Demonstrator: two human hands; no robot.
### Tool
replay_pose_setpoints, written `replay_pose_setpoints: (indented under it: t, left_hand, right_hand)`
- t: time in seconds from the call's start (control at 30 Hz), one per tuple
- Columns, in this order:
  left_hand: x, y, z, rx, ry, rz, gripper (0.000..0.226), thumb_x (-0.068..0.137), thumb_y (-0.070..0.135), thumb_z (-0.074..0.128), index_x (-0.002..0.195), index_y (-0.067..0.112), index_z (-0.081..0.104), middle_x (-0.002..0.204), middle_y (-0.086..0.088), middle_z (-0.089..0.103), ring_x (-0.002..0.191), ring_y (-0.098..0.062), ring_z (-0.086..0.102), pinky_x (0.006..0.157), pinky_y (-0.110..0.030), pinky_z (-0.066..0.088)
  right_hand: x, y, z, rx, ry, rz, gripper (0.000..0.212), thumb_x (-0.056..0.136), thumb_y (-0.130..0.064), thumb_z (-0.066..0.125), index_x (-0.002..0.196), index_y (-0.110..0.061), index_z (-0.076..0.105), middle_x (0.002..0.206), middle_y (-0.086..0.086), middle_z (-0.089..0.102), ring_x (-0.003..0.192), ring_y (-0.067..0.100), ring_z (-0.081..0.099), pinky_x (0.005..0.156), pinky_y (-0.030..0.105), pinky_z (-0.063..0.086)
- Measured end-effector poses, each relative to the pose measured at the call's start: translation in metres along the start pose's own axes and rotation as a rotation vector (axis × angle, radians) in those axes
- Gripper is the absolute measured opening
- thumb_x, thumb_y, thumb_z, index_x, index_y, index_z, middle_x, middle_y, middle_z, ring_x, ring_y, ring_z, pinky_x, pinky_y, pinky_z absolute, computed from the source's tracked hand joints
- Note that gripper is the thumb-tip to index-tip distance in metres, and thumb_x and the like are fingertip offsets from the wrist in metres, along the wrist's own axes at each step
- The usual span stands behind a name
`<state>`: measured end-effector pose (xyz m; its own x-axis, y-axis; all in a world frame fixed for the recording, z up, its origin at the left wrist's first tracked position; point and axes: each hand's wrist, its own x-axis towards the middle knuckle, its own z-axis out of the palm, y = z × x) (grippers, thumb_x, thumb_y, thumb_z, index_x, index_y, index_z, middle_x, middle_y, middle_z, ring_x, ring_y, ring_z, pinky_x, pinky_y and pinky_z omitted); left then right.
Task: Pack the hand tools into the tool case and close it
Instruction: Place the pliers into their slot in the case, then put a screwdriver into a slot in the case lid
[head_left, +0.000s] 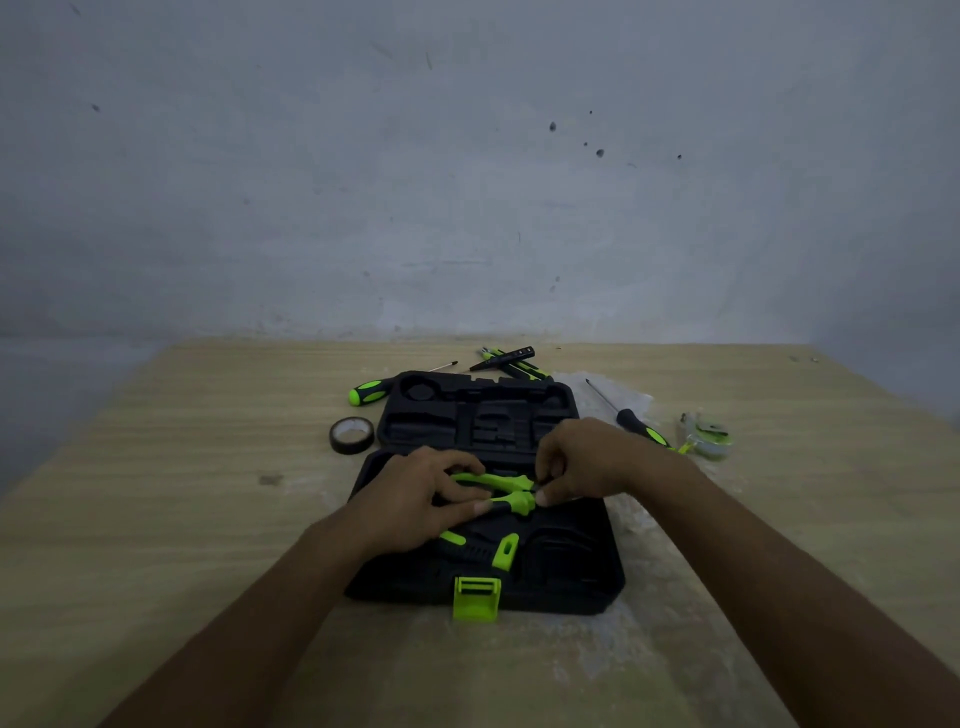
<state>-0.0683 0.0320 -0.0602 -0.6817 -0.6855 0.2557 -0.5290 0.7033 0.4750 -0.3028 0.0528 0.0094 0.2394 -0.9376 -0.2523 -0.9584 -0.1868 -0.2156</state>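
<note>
A black tool case (582, 577) lies open on the wooden table, its lid half (483, 410) toward the wall and a green latch (475, 597) at the near edge. Green-handled pliers (501, 491) rest across the near half of the case. My left hand (421, 499) grips their handles from the left. My right hand (587, 462) pinches them at the head end. Another green and black tool (488, 548) sits in the slot below. Loose on the table are a green-handled screwdriver (369, 392), a second screwdriver (631, 418), a roll of black tape (351, 435) and a black tester pen (511, 357).
A small green and clear item (704, 439) lies at the right of the case. The table (182, 519) ends at a grey wall behind and drops off at the left. More dark tools lie behind the lid.
</note>
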Motion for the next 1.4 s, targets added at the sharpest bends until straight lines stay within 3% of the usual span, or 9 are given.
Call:
replay_pose_setpoints:
  t: [0.13,0.27,0.53,0.67,0.73,0.83,0.93,1.23,1.4]
  left_hand:
    - [-0.002,0.002,-0.001,0.028,-0.005,0.003,0.043,0.084,0.070,0.038,0.102,0.046,0.070,0.125,0.023,0.056,0.103,-0.007,0.050,0.085,-0.047,0.047]
    - [-0.001,0.005,-0.003,0.007,-0.065,-0.052,0.030,0.087,0.060,0.051,0.107,0.045,0.068,0.134,0.021,0.052,0.118,-0.008,0.041,0.097,-0.051,0.040]
    - [-0.003,0.008,-0.003,-0.073,0.043,-0.123,0.031,0.096,0.034,0.054,0.125,0.029,0.063,0.129,0.012,0.060,0.121,-0.007,0.049,0.104,-0.029,0.039]
    - [-0.004,0.006,0.000,-0.007,0.100,-0.154,0.036,0.092,0.044,0.052,0.125,0.034,0.060,0.121,0.011,0.064,0.120,-0.011,0.049,0.105,-0.047,0.032]
    - [-0.003,0.006,0.001,0.040,0.104,-0.203,0.035,0.092,0.048,0.052,0.126,0.039,0.057,0.122,0.015,0.058,0.120,-0.008,0.040,0.097,-0.040,0.021]
    - [-0.003,0.007,0.002,0.131,0.144,-0.236,0.042,0.089,0.054,0.053,0.129,0.043,0.052,0.120,0.024,0.043,0.118,-0.005,0.027,0.087,-0.036,0.014]
    - [-0.001,0.009,0.001,0.202,0.093,-0.234,0.045,0.089,0.057,0.050,0.132,0.044,0.048,0.123,0.022,0.038,0.122,-0.009,0.024,0.089,-0.039,0.016]
    - [-0.005,0.012,0.002,0.233,0.065,-0.211,0.043,0.094,0.054,0.042,0.133,0.038,0.049,0.127,0.017,0.039,0.126,-0.010,0.023,0.097,-0.043,0.017]
    - [-0.008,0.014,0.003,0.234,0.074,-0.170,0.065,0.086,0.071,0.023,0.132,0.036,0.050,0.129,0.017,0.038,0.127,-0.007,0.024,0.100,-0.043,0.013]
  right_hand:
    - [0.010,-0.001,-0.011,-0.001,-0.123,0.168,0.064,0.070,-0.048,0.080,0.113,-0.004,0.062,0.116,0.014,0.063,0.097,0.028,0.058,0.075,0.032,0.040]
    - [0.022,-0.007,-0.017,-0.036,-0.252,0.223,0.058,0.066,-0.048,0.083,0.086,-0.002,0.053,0.075,0.007,0.050,0.067,0.021,0.042,0.058,0.031,0.031]
    - [0.032,-0.003,-0.025,-0.026,-0.412,0.195,0.060,0.071,-0.047,0.079,0.106,-0.019,0.039,0.110,0.001,0.039,0.091,0.028,0.044,0.076,0.041,0.042]
    - [0.033,-0.002,-0.025,-0.009,-0.438,0.189,0.073,0.056,-0.072,0.074,0.099,-0.025,0.039,0.098,-0.005,0.043,0.083,0.021,0.046,0.077,0.045,0.043]
    - [0.036,-0.005,-0.022,0.006,-0.418,0.189,0.088,0.038,-0.089,0.063,0.098,-0.027,0.044,0.099,-0.007,0.047,0.084,0.021,0.049,0.080,0.045,0.044]
    - [0.039,-0.011,-0.015,-0.097,-0.386,0.177,0.102,0.064,-0.079,0.060,0.139,-0.015,0.034,0.142,0.004,0.042,0.122,0.030,0.048,0.092,0.041,0.040]
    - [0.042,-0.019,-0.012,-0.143,-0.331,0.201,0.102,0.072,-0.071,0.062,0.145,-0.008,0.027,0.152,0.009,0.035,0.130,0.031,0.044,0.093,0.038,0.038]
    - [0.020,-0.024,-0.002,-0.166,-0.148,0.098,0.072,0.076,-0.067,0.062,0.123,-0.017,0.042,0.127,0.012,0.043,0.099,0.031,0.054,0.080,0.039,0.044]
    - [0.013,0.026,0.005,0.199,0.331,0.097,0.036,0.090,-0.050,0.055,0.083,-0.014,0.055,0.083,0.007,0.060,0.075,0.021,0.056,0.066,0.033,0.042]
